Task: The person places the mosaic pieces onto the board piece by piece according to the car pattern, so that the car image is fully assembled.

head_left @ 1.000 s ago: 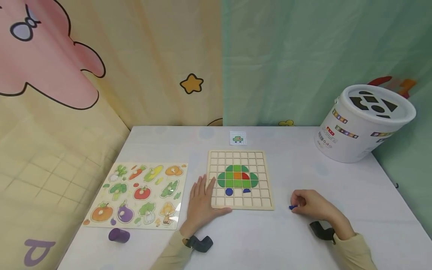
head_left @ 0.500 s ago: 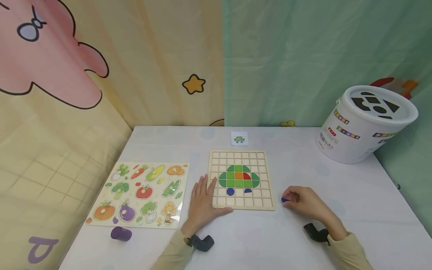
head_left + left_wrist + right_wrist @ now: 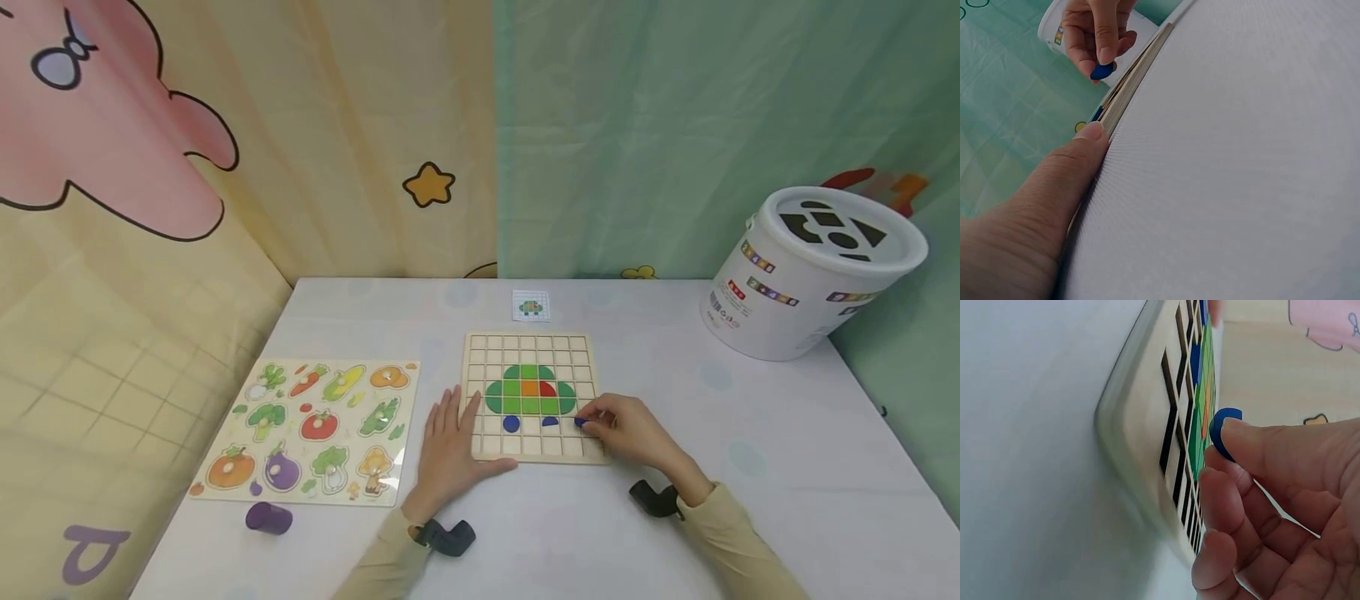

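A wooden grid board (image 3: 536, 450) lies on the table with green, orange and red pieces set in a car-like shape. Below them sit a blue round piece (image 3: 512, 424) and a blue half-round piece (image 3: 551, 422). My right hand (image 3: 626, 427) pinches another blue piece (image 3: 1225, 430) with a curved edge between thumb and finger, just above the board's right side. My left hand (image 3: 452, 454) rests at the board's left front corner, fingers straight and spread, its thumb along the front edge. In the left wrist view that thumb (image 3: 1066, 169) touches the board's side.
A small pattern card (image 3: 531, 306) lies behind the board. To the left is a vegetable puzzle board (image 3: 352, 492), with a purple cylinder (image 3: 268, 518) in front of it. A white bucket (image 3: 795, 292) with shape cutouts in its lid stands at the back right.
My right hand has moved left from the table on the right to over the board's right side, carrying the blue piece. My left hand has stayed in place.
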{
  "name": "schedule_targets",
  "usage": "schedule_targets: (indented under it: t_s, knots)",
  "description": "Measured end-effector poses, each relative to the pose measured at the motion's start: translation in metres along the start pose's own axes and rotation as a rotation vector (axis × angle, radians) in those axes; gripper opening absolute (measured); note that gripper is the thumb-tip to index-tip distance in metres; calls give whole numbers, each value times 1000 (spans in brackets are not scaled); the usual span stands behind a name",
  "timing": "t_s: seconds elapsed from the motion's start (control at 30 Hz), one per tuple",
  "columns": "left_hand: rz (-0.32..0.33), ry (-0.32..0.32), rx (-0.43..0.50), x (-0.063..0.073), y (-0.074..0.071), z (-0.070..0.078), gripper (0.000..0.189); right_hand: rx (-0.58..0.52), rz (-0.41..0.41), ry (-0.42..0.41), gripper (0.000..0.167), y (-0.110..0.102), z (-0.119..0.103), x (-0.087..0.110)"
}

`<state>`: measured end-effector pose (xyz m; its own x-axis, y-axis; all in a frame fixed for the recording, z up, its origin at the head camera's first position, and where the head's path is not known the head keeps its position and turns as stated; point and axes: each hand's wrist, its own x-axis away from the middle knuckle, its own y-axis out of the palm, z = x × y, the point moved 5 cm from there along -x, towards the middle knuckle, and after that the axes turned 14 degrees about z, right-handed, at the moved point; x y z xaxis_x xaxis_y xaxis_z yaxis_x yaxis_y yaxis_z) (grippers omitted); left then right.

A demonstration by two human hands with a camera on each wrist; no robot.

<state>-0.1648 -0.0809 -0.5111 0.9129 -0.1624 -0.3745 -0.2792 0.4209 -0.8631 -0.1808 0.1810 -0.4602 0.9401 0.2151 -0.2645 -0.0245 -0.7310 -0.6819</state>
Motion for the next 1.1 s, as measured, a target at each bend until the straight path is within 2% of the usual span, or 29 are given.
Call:
schedule_targets:
  t_s: [0.4,0.77,1.1]
  knots:
    - [-18,-10,3,0,0,0,116,-22,-64,7,6,22,-16,-11]
    - [-12,-3,1,0,0,-1,117,0,-20,25,6,34,-19,-17]
    - [15,12,11,-1,0,-1,116,19,-17,94,6,36,-19,-20]
